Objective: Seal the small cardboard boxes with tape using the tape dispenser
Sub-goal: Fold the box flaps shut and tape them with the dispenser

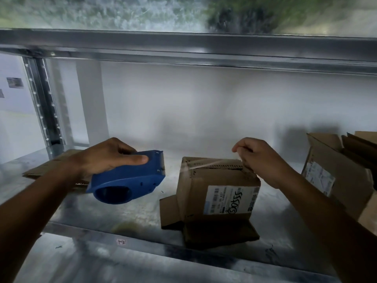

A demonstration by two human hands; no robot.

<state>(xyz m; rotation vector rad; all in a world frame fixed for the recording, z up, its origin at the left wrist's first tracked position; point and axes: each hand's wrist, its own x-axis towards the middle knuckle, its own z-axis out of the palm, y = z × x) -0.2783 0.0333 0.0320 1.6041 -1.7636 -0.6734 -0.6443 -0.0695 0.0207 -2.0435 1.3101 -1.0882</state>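
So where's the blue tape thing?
Head view, left of centre: the left hand holds the tape dispenser above the metal shelf, left of the small cardboard box.

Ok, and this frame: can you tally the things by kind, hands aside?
Tape dispenser: 1, blue, gripped by the left hand.
Cardboard boxes: 2, the small labelled box and an open box at the right edge.
Clear tape strip: 1, pinched by the right hand.
Flat cardboard sheet: 1.
Total: 5.
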